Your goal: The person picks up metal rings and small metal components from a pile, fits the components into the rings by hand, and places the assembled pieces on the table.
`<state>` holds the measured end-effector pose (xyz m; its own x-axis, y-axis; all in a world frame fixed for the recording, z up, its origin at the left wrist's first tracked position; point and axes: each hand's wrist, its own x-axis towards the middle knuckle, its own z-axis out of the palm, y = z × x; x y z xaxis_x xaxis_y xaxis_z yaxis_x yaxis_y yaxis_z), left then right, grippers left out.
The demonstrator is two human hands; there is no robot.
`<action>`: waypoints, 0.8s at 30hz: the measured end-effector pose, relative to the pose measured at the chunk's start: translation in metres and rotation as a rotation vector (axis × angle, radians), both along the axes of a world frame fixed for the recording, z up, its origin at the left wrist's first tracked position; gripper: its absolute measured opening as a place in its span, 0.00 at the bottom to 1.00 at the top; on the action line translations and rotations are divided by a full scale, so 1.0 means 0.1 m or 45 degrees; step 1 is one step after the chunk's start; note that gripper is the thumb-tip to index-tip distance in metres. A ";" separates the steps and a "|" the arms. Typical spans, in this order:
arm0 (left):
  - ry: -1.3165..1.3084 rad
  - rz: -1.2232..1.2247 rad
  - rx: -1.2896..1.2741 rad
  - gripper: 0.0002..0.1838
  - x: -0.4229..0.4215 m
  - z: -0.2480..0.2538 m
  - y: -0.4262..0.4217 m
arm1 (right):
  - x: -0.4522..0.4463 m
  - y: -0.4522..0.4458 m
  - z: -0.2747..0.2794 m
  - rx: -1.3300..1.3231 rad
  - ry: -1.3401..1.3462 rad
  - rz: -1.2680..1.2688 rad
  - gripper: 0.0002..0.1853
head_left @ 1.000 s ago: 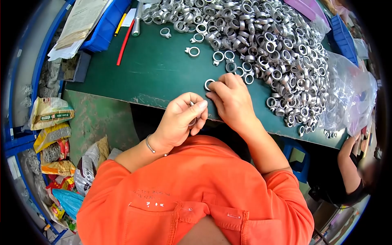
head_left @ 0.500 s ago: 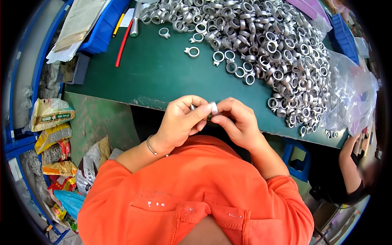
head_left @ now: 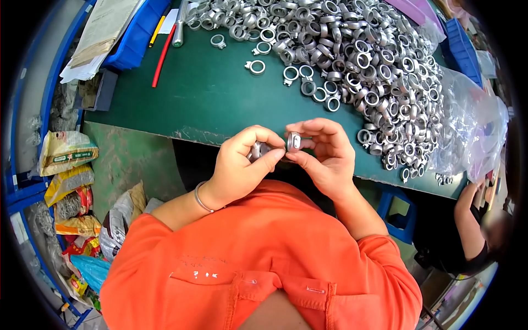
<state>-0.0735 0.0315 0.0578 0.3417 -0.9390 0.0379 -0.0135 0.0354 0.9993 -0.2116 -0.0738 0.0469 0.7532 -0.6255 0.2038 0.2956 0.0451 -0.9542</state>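
Observation:
Near the table's front edge, my right hand (head_left: 333,159) pinches a small grey metal ring clamp (head_left: 294,142) between thumb and fingers. The ring stands on edge, with a small lug or slot facing up. My left hand (head_left: 239,162) is beside it, thumb and index fingertip meeting close to the ring. Another grey metal ring (head_left: 259,150) is tucked in the curled fingers of my left hand, partly hidden by them. Beyond my hands, a large heap of similar metal rings (head_left: 363,60) covers the back and right of the green table (head_left: 176,99). Several rings lie loose at its edge.
A red pen (head_left: 164,56), a yellow pen (head_left: 157,31) and a metal rod tool (head_left: 180,27) lie at the back left beside a blue bin (head_left: 129,44). Clear plastic bags (head_left: 467,121) sit at the right, near another person's arm (head_left: 467,223). Sacks (head_left: 66,154) stand left.
My right hand's fingers have opened out somewhat and the ring in them has turned, showing its lug. The ring in my left hand shows more now. The view has shifted slightly.

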 end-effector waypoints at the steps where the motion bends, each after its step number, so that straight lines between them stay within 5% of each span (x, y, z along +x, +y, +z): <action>1: 0.090 0.007 0.049 0.04 -0.01 0.04 -0.01 | 0.00 0.01 -0.01 -0.038 -0.007 -0.030 0.24; 6: 0.300 -0.008 0.091 0.02 -0.02 0.07 -0.03 | -0.02 0.02 -0.02 -0.166 -0.008 -0.041 0.26; 12: -0.062 -0.096 -0.161 0.03 0.03 -0.01 -0.05 | -0.08 0.01 0.02 -0.381 0.157 -0.058 0.24; 16: 0.406 -0.043 0.065 0.01 -0.01 0.06 -0.05 | -0.11 -0.24 0.08 -1.066 0.675 -0.493 0.16; 18: 1.000 -0.058 0.163 0.04 0.01 0.07 -0.04 | -0.09 -0.36 0.07 -1.272 0.911 -0.691 0.11; 24: 1.197 -0.025 0.123 0.05 0.01 0.01 -0.04 | -0.16 -0.39 0.02 -1.249 0.984 -0.611 0.07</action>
